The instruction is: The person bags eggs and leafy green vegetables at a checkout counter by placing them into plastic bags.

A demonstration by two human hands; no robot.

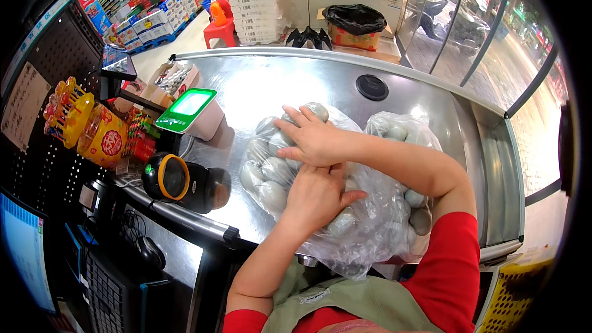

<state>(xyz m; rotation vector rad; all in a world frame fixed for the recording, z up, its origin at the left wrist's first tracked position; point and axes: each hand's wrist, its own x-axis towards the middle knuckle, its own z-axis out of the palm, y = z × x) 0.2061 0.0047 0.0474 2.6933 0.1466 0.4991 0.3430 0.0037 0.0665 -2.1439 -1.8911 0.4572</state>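
A large clear plastic bag of grey-green eggs [273,169] lies on the metal counter in front of me. On top of the eggs rests my right hand [312,138], palm down, fingers spread. My left hand [317,194] lies on the same bag, nearer my body, with its thumb out to the right; its fingertips are partly hidden under my right hand, so whether they pinch the plastic cannot be told. Loose, crumpled plastic hangs over the counter's near edge. A second clear bag of similar eggs [397,130] sits to the right, partly behind my right forearm.
A green-and-white display device [189,111] and a black scanner with an orange ring [173,176] stand left of the bag. Beyond them are a candy jar [99,134] and small boxes. A black round disc [372,87] lies on the far side of the metal counter [286,74].
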